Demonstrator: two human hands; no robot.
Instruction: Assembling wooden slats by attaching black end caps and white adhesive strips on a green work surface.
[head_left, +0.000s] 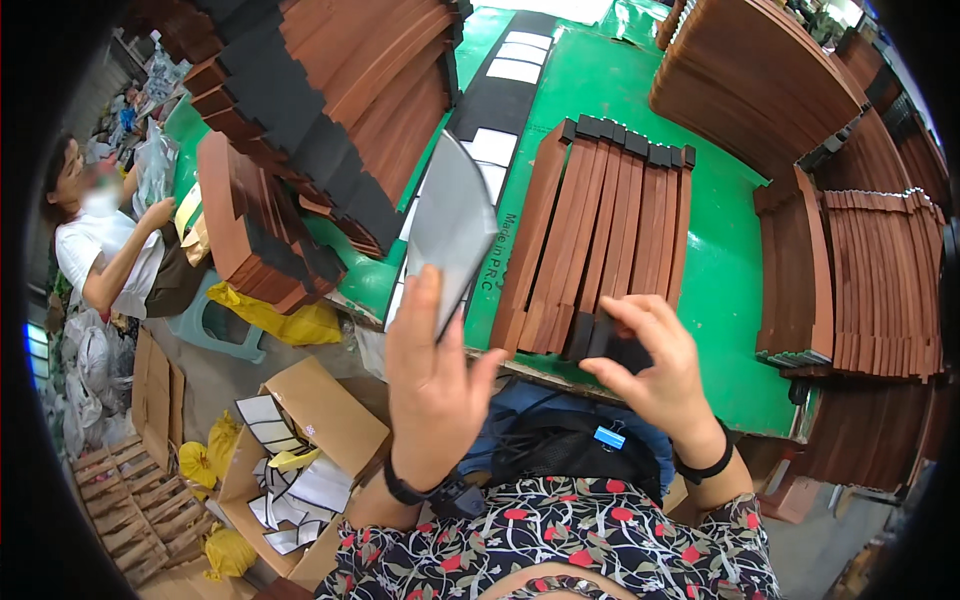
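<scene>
Presently, the right hand [662, 372] curved, fingers [642, 316] parted, by the near ends of brown strips [605, 225]; the left hand [432, 405], raised, gripped a flat grey pointed sheet [455, 225].

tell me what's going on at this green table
A person holds up a flat grey piece in the left hand. The right hand is open, thumb and fingers apart, by the near ends of a row of brown strips on the green table. A brown stack stands to the right; a co-worker sits at far left.
</scene>
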